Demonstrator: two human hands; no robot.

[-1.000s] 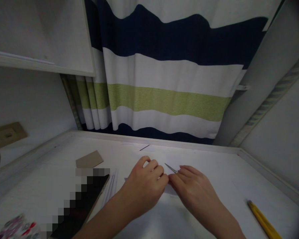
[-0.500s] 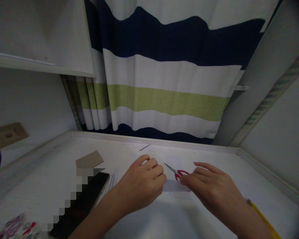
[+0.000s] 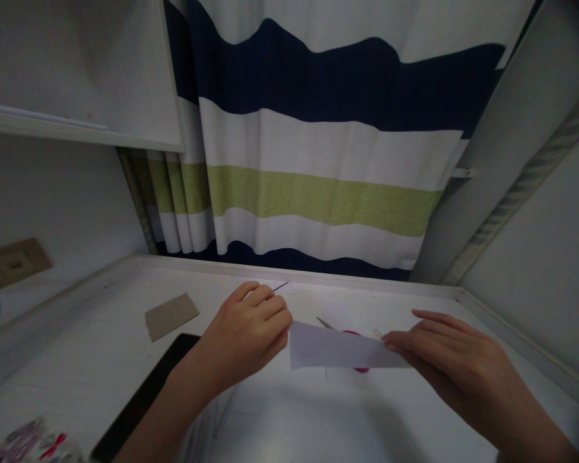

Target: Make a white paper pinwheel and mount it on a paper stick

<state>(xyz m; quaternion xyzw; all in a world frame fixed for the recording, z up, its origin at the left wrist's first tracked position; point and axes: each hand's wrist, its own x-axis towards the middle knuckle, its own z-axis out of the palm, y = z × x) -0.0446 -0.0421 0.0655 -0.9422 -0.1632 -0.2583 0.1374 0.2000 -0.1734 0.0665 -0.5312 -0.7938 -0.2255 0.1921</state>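
Between my hands, raised over the white desk, a strip of white paper (image 3: 340, 349) is stretched out. My right hand (image 3: 456, 360) pinches its right end between thumb and fingers. At its left edge is my left hand (image 3: 255, 328), fingers curled closed; the fingertips are hidden, but the edge appears held there. Partly covered behind the strip lies a pair of scissors (image 3: 326, 323) with red handles, blades pointing back left. Below the strip, another pale piece of paper (image 3: 335, 375) shows on the desk.
A grey-brown card (image 3: 172, 316) lies at the left, beyond a dark phone (image 3: 145, 392) partly behind my left forearm. Small wrapped items with a red ribbon (image 3: 53, 445) sit front left. A striped curtain (image 3: 318, 193) hangs behind the desk; a shelf (image 3: 82, 132) overhangs the left.
My hands have moved apart, left hand leftward and right hand rightward. Much more of the paper strip now shows between them, and it covers part of the scissors.
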